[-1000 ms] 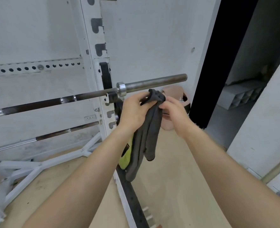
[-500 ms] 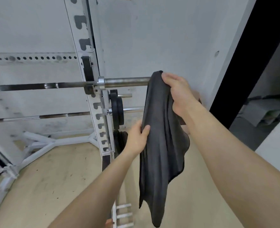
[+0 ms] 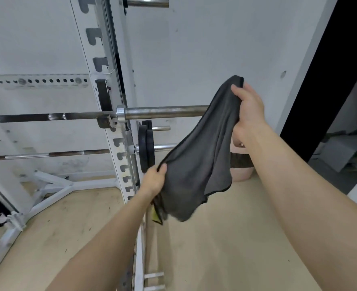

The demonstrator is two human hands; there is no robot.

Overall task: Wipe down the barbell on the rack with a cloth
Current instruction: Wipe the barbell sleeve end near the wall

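1. Grey, thin and limp, the dark microfibre cloth [image 3: 202, 160] hangs spread between both hands in front of the rack, its lower edge sagging in loose folds. It looks light and soft, so I'd judge it will drape over whatever it meets and needs bunching into the palm before it can rub with any pressure.
2. Up high, the right hand [image 3: 250, 108] has its grip pinching the cloth's top corner; lower down, the left hand [image 3: 153, 181] has its grip closed on the opposite edge.
3. Behind the cloth, the long steel barbell [image 3: 165, 112] lies level on a hook of the white slotted rack upright [image 3: 102, 66]. Its bare sleeve runs right and disappears behind the cloth; whether fabric touches metal I cannot tell.
4. Smooth round steel like that should let the cloth slide easily when wrapped around it; the sleeve end is the free place to start.
5. Black weight plates [image 3: 146, 148] sit on short pegs just below the sleeve, a second thinner bar [image 3: 47, 155] lies lower, and a pinkish bin [image 3: 241, 173] stands on the floor behind the right forearm, none blocking the sleeve.
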